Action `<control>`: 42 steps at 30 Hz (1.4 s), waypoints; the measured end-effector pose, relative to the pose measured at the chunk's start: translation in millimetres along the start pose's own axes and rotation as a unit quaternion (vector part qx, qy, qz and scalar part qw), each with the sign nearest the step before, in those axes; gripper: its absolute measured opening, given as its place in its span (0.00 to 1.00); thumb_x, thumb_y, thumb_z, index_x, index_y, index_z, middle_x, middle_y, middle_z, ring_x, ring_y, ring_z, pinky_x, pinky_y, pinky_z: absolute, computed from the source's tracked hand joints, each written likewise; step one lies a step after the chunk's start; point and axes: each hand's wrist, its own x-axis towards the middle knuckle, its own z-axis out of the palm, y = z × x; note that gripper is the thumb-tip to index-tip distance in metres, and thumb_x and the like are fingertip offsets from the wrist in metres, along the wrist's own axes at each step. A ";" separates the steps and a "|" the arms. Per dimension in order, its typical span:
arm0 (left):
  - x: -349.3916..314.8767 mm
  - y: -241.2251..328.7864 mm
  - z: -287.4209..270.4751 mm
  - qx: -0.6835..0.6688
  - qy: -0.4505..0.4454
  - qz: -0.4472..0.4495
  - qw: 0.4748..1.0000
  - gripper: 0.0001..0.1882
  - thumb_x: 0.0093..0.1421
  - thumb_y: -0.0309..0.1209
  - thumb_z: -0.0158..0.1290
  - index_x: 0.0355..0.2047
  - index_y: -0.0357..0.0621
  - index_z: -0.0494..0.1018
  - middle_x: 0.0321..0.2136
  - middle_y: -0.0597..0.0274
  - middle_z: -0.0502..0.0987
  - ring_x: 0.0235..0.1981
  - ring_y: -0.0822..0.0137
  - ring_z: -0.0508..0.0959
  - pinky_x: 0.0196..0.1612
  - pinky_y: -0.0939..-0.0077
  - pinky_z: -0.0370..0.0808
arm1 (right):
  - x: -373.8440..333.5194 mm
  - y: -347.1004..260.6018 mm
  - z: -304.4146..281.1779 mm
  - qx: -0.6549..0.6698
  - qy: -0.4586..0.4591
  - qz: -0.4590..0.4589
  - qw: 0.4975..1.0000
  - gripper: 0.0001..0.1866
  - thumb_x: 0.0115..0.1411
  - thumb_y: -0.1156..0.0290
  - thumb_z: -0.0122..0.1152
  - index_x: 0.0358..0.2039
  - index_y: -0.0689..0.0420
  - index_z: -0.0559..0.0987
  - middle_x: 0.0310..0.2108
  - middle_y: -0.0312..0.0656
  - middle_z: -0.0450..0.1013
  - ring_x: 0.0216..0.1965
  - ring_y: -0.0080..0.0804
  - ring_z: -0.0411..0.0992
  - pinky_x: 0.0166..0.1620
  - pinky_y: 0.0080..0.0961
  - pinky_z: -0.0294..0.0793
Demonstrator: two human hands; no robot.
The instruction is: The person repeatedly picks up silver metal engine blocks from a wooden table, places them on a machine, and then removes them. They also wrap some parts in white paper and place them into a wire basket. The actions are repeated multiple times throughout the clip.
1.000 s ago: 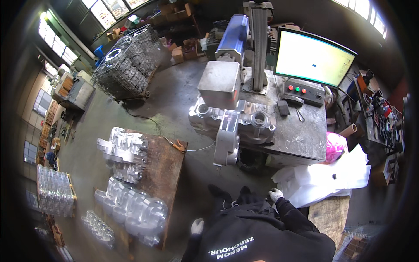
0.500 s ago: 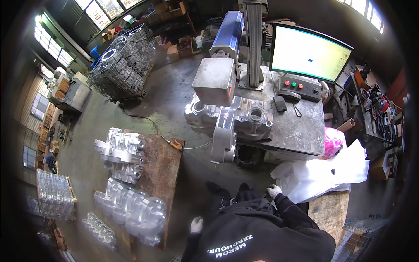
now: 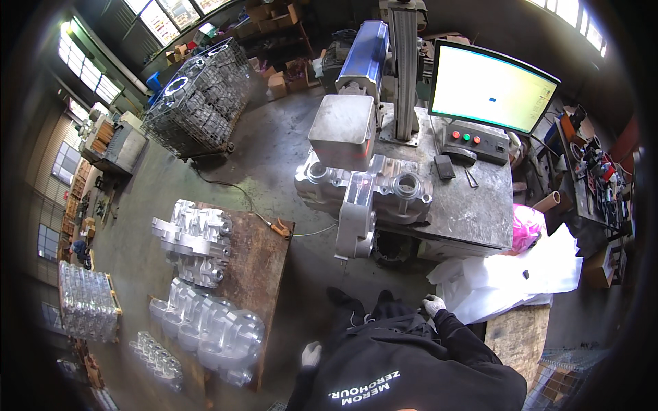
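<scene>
My left hand [image 3: 311, 354], in a pale work glove, hangs loosely beside my body. Its fingers are relaxed and nothing shows in them. The right hand [image 3: 432, 305], gloved too, is held at hip height next to a pile of white wrapping sheets [image 3: 480, 281]. Its fingers are curled; whatever they may hold is too small to make out. Ahead of me, a large cast metal housing [image 3: 356, 212] rests at the workbench edge [image 3: 473, 212], beneath the grey box-shaped head [image 3: 341, 129] of a machine. A red light line shows on that head.
Several cast metal housings [image 3: 212, 329] lie on a rusty brown table [image 3: 257, 257] at left. A monitor [image 3: 493, 85] and a button box [image 3: 475, 142] stand on the bench. A wire cage [image 3: 199, 103] of castings is farther back. A cable [image 3: 240, 192] crosses the floor.
The whole view has shifted slightly to the right as my head moved. Both hands stay in nearly the same place; the housings have not moved.
</scene>
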 end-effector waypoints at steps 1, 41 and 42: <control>-0.3 1.6 -0.3 0.015 0.003 0.000 1.000 0.17 0.61 0.33 0.55 0.47 0.35 0.76 0.44 0.50 0.80 0.49 0.60 0.78 0.54 0.69 0.72 | -1.2 -2.7 0.3 0.011 0.004 0.024 1.000 0.13 0.59 0.72 0.58 0.42 0.64 0.80 0.31 0.47 0.79 0.29 0.37 0.80 0.34 0.32 0.81; 15.1 18.9 -2.9 0.056 -0.013 -0.024 0.998 0.18 0.60 0.34 0.55 0.48 0.36 0.76 0.45 0.49 0.80 0.49 0.58 0.78 0.54 0.67 0.72 | 14.0 7.6 -8.1 0.078 -0.003 0.019 0.997 0.13 0.59 0.71 0.58 0.42 0.63 0.80 0.35 0.46 0.80 0.32 0.33 0.78 0.38 0.27 0.78; 19.0 24.3 -4.9 0.047 -0.019 -0.013 0.999 0.18 0.60 0.34 0.55 0.47 0.36 0.76 0.45 0.49 0.80 0.49 0.57 0.78 0.54 0.67 0.73 | 12.7 8.9 -9.7 0.027 0.016 -0.005 1.000 0.13 0.59 0.71 0.58 0.42 0.63 0.80 0.35 0.46 0.80 0.32 0.32 0.78 0.38 0.27 0.78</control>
